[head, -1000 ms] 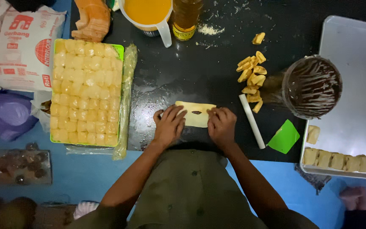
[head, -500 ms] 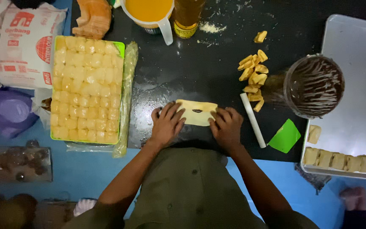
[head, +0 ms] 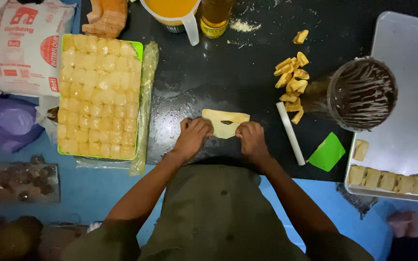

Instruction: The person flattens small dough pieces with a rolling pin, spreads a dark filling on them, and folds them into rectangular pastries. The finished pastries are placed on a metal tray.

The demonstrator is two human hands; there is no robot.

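A flat pale sheet of dough [head: 226, 122] lies on the black work surface [head: 218, 72] with a dark bit of filling showing in its middle. My left hand [head: 193, 137] pinches its near left edge. My right hand [head: 251, 139] pinches its near right edge. Both sets of fingers are curled on the dough, folding the near edge over.
A green tray of several dough balls [head: 97, 94] sits left. A white rolling stick [head: 290, 133], green scraper [head: 328, 152], cut yellow pieces [head: 292, 82] and a chocolate-smeared container [head: 363, 93] lie right. A metal tray [head: 407, 116] holds filled pieces. A flour bag [head: 27, 46], jug [head: 172, 12] and bottle [head: 215, 17] stand behind.
My hands have drawn back toward me along the dough, leaving more of the sheet and its dark filling uncovered. Everything else stays put.
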